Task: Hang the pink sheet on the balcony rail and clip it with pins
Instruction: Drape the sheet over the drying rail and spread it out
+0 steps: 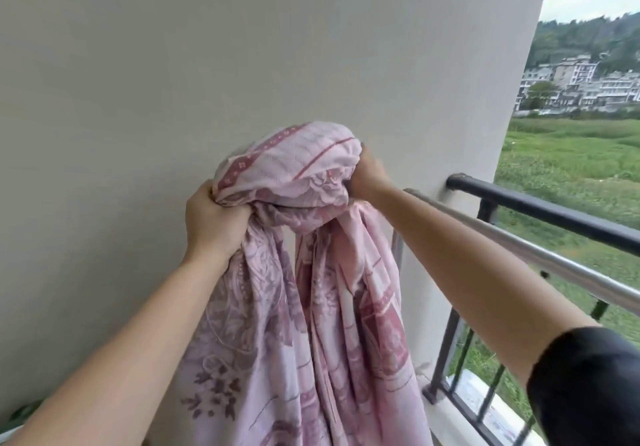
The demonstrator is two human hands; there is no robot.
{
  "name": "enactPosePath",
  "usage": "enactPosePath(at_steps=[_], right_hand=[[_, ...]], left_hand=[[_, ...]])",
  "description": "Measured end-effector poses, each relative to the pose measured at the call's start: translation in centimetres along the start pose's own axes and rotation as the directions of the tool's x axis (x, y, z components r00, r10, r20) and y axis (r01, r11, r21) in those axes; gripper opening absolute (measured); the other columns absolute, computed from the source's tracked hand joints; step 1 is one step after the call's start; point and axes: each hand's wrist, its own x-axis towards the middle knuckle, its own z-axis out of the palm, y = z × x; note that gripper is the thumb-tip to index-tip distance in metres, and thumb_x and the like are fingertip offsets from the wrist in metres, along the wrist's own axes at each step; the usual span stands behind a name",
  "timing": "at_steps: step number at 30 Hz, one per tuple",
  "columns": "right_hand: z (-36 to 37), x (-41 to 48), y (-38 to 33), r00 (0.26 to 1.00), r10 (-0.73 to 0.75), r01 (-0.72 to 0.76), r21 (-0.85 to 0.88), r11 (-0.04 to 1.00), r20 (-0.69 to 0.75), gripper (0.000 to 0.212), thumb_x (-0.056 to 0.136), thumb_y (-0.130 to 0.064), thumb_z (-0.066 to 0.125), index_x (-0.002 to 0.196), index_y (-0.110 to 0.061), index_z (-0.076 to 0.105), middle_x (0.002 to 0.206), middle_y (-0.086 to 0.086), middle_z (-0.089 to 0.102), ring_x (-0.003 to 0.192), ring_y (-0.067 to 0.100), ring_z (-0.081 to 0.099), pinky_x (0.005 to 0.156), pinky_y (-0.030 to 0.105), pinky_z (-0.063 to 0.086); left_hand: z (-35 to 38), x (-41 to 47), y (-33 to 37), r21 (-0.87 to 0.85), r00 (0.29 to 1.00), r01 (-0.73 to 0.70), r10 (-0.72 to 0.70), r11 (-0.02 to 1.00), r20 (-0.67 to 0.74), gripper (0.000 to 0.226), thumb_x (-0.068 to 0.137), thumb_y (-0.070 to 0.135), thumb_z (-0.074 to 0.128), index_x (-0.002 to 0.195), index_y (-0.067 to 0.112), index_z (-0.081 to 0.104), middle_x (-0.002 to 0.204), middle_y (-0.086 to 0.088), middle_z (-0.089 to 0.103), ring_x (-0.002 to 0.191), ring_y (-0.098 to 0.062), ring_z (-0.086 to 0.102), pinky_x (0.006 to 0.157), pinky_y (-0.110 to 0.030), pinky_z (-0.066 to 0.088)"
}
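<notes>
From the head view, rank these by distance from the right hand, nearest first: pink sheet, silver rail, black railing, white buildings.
1. pink sheet: held in the right hand.
2. silver rail: just right of that hand, under the forearm.
3. black railing: outside the silver rail.
4. white buildings: far across the field.

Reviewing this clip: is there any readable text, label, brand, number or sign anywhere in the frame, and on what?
None can be read.
Pink sheet, held by left hand and right hand: printed floral and border pattern only, no lettering.
Wall and black rail: no markings visible.
Distant buildings: too small and blurred to tell.
</notes>
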Motion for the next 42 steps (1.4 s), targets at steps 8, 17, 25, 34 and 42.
enactPosePath(at_steps=[8, 17, 25, 34, 42], right_hand=[[-1.5, 13.1, 3.7, 0.992, -0.019, 0.015, 0.037, 0.999, 0.123, 0.041, 0.094, -0.017, 0.058, 0.134, -0.011, 0.052, 0.131, 0.010, 0.062, 0.110, 0.021, 0.059, 0.099, 0.035, 0.048], [-12.1, 8.4, 9.4, 0.994, 0.029, 0.025, -0.487, 0.873, 0.104, 0.010, 0.087, -0.010, 0.052, 0.092, -0.011, 0.060, 0.079, 0.001, 0.057, 0.080, 0.027, 0.059, 0.075, 0.038, 0.057], [-23.6, -3.7, 9.8, 0.985, 0.096, -0.159, -0.531, 0.832, -0.145, 0.025, 0.097, -0.014, 0.051, 0.119, -0.009, 0.061, 0.083, -0.003, 0.053, 0.063, 0.009, 0.046, 0.046, 0.016, 0.038], [-34.9, -24.5, 10.4, 0.883, 0.312, -0.469, -0.670, 0.576, -0.350, 0.027, 0.097, -0.016, 0.049, 0.123, -0.015, 0.057, 0.100, 0.004, 0.061, 0.087, 0.023, 0.057, 0.068, 0.028, 0.046], [-40.9, -42.7, 11.7, 0.579, 0.702, -0.708, -0.683, 0.180, -0.415, 0.019, 0.087, -0.035, 0.058, 0.090, -0.018, 0.065, 0.072, 0.000, 0.058, 0.061, 0.019, 0.057, 0.055, 0.021, 0.043]], left_hand=[[8.8, 4.7, -2.6, 0.093, 0.998, 0.036, -0.040, 0.995, 0.044, 0.032, 0.059, 0.025, 0.077, 0.091, 0.028, 0.072, 0.087, 0.015, 0.075, 0.082, -0.003, 0.070, 0.066, -0.026, 0.056], [14.5, 1.5, 0.1, -0.005, 0.953, 0.096, -0.090, 0.995, 0.291, 0.038, 0.059, 0.019, 0.082, 0.095, 0.023, 0.073, 0.087, 0.012, 0.075, 0.080, -0.002, 0.071, 0.064, -0.021, 0.055], [14.4, -5.0, 8.6, -0.181, 0.835, 0.131, -0.010, 0.975, 0.550, 0.031, 0.059, 0.014, 0.079, 0.088, 0.024, 0.077, 0.085, 0.007, 0.077, 0.081, -0.011, 0.073, 0.068, -0.026, 0.057], [15.9, -18.2, 14.7, -0.240, 0.595, 0.264, 0.038, 0.934, 0.802, 0.016, 0.069, 0.010, 0.076, 0.080, 0.019, 0.072, 0.067, 0.012, 0.074, 0.072, -0.004, 0.072, 0.060, -0.018, 0.056], [18.9, -31.4, 20.5, -0.174, 0.260, 0.406, 0.069, 0.897, 0.963, 0.048, 0.061, 0.022, 0.076, 0.106, 0.009, 0.063, 0.095, -0.011, 0.072, 0.084, -0.025, 0.072, 0.062, -0.030, 0.059]])
